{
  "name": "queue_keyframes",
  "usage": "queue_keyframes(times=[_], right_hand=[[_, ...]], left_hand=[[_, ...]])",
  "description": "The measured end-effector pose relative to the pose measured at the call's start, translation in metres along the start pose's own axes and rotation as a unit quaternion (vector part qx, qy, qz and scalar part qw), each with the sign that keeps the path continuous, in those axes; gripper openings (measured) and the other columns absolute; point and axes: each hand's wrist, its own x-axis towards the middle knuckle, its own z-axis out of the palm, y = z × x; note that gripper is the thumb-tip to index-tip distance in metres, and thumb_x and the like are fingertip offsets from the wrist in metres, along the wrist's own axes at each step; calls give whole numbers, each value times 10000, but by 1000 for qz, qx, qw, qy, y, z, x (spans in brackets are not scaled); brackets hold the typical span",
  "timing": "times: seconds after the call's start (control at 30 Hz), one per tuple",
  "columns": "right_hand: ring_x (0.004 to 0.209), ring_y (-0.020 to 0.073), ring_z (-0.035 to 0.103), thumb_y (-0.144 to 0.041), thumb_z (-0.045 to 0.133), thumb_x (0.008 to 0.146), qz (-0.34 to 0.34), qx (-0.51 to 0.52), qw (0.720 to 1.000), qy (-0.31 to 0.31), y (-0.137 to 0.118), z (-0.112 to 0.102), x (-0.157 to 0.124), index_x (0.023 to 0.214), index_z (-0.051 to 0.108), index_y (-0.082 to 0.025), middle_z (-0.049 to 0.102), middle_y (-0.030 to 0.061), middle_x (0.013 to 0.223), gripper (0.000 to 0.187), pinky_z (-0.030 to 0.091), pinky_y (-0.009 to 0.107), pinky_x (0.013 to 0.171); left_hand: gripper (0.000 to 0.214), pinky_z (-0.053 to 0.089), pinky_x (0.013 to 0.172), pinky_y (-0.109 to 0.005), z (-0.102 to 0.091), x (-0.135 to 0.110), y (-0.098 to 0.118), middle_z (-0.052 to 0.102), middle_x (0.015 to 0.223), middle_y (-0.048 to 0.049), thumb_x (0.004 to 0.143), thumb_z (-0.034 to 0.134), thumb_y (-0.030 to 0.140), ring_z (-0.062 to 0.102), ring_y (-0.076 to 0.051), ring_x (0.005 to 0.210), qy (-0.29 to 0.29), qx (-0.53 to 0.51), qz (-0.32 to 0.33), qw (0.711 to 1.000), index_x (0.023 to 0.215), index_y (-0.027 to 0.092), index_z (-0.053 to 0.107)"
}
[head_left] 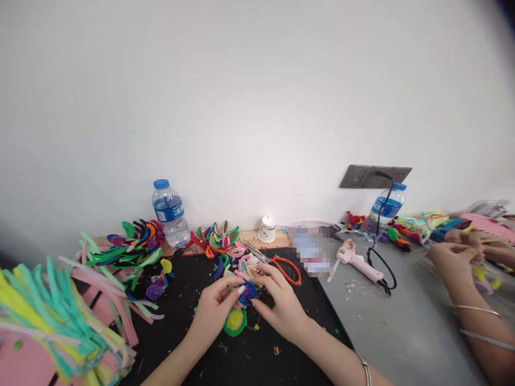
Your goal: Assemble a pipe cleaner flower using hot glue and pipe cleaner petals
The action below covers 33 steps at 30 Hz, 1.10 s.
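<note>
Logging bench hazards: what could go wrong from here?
1. The blue-purple piece between the left hand and right hand is small; it could slip or bend out of shape.
2. Scissors lie just beyond the hands; reaching forward might brush the blades.
3. The black cord loops near the glue gun; a passing arm might snag it.

The head-worn camera looks down at the hands [281,304].

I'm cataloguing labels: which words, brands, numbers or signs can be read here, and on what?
No text reads clearly.
Left bottle label: white characters, too blurred to read.
Right bottle label: too blurred.
White cup: dark marks, too small.
</note>
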Motion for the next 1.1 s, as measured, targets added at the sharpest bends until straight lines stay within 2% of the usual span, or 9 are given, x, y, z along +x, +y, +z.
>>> queue_keyframes(times=[0.1, 0.2, 0.27, 0.3, 0.43, 0.53, 0.73, 1.1], right_hand=[[1172, 261, 522, -188, 609, 797, 21, 23, 999, 18, 0, 1, -1, 1159, 562, -225, 549, 115, 1248, 367, 455, 414, 973], [793, 203, 644, -188, 596, 797, 85, 76, 993, 4, -1, 5, -1, 1080, 586, -210, 662, 64, 915, 284, 547, 325, 697], [567, 153, 590, -216, 561, 825, 126, 124, 984, -12, -2, 8, -1, 955, 605, -209, 624, 4, 686, 137, 499, 262, 522], [517, 141, 566, -238, 546, 839, 143, 151, 978, -15, -2, 10, -1, 894, 601, -211, 597, -12, 628, 82, 475, 249, 483], [471, 140, 569, -349, 552, 846, 206, 259, 944, -2, 0, 16, -1, 807, 551, -216, 566, -26, 572, 139, 474, 252, 458], [464, 143, 579, -398, 574, 831, 226, 295, 928, -14, 1, 18, -1, 795, 541, -214, 557, -31, 554, 190, 492, 261, 473], [454, 136, 566, -375, 562, 837, 210, 279, 937, -17, 0, 14, -1, 815, 560, -203, 548, -35, 547, 173, 495, 262, 484], [480, 151, 585, -299, 523, 853, 174, 231, 957, -10, 1, 11, -2, 813, 558, -218, 560, -25, 577, 97, 479, 264, 485]], left_hand=[[171, 564, 555, -286, 1, 0, 2, 719, 852, -44, 753, 652, 307, 671, -169, 557, -2, -4, -6, 1000, 856, 173, 678], [186, 571, 566, -290, 2, -1, 2, 709, 881, -48, 753, 653, 326, 682, -174, 586, -4, -10, -9, 1000, 860, 175, 672], [196, 576, 575, -293, 2, -1, 2, 700, 888, -45, 752, 656, 335, 691, -179, 602, -9, -14, -16, 1000, 869, 179, 663], [203, 578, 578, -295, 3, -2, 1, 695, 887, -41, 753, 657, 339, 696, -182, 610, -15, -15, -22, 1000, 882, 182, 656], [219, 582, 595, -291, 3, -4, -2, 675, 908, -28, 791, 636, 330, 713, -188, 646, -44, -3, -27, 999, 967, 203, 616], [214, 577, 607, -282, 2, -4, -4, 680, 899, -27, 817, 612, 317, 710, -182, 649, -49, 12, -12, 999, 1002, 212, 598], [192, 546, 533, -255, 2, -6, -1, 684, 853, -27, 824, 583, 298, 672, -151, 529, -41, 57, 20, 997, 989, 209, 623], [132, 546, 516, -253, 3, -4, -4, 659, 771, -13, 817, 576, 278, 659, -150, 499, -42, 67, 29, 996, 898, 203, 649]])
